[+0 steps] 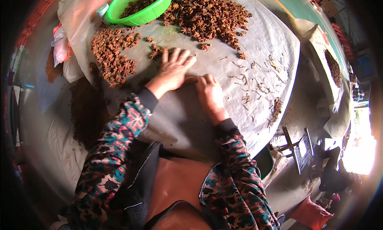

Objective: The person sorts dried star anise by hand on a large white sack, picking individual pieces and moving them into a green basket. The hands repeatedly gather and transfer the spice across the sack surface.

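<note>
My left hand (175, 69) lies palm down over the pale plastic sheet (179, 110), its fingers spread. Beside its outermost finger sits a small cluster of star anise (155, 51). Just to the right, my right hand (210, 93) is bent with its fingertips down at the sheet, close to the left thumb. Whether something is pinched under those fingertips is hidden. A large heap of star anise (206, 14) spreads beyond the hands, and a smaller spread pile of star anise (112, 50) lies to the left.
A bright green plastic basket (140, 19) holding star anise stands at the far side, by a small pale container (102, 10). Thin stems (254, 77) are scattered at right. A dark pile (88, 110) lies lower left. A metal-framed rack or chair (300, 149) stands beyond the sheet's right edge.
</note>
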Tool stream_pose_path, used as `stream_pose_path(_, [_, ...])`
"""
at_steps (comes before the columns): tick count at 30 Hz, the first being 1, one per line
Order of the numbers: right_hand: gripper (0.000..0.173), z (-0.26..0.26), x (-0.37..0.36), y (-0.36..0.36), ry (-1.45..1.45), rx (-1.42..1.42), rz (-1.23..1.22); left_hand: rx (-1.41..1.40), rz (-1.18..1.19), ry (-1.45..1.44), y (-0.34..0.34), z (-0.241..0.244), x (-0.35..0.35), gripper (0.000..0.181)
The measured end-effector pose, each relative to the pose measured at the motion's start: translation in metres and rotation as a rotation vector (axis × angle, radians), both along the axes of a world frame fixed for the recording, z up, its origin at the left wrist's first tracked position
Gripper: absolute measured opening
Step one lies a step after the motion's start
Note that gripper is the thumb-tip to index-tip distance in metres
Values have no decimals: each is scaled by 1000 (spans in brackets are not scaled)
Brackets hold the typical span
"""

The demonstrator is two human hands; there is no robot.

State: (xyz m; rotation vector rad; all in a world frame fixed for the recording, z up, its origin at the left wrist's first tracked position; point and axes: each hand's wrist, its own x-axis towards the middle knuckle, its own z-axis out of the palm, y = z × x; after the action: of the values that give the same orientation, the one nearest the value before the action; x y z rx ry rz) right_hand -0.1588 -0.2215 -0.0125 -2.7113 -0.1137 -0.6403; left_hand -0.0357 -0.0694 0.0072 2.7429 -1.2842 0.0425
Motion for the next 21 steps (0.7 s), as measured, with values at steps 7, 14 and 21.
stream_pose_path(7, [46, 13, 90, -125, -184, 432, -163, -25, 466, 2, 112, -27, 69, 79])
stream_pose_path(14, [38, -28, 143, -151, -36, 224, -256, 21, 442, -95, 93, -16, 64, 72])
stream_pose_path(21, [54, 9, 75, -58, 35, 467, 151, -240, 334, -302, 106, -29, 69, 59])
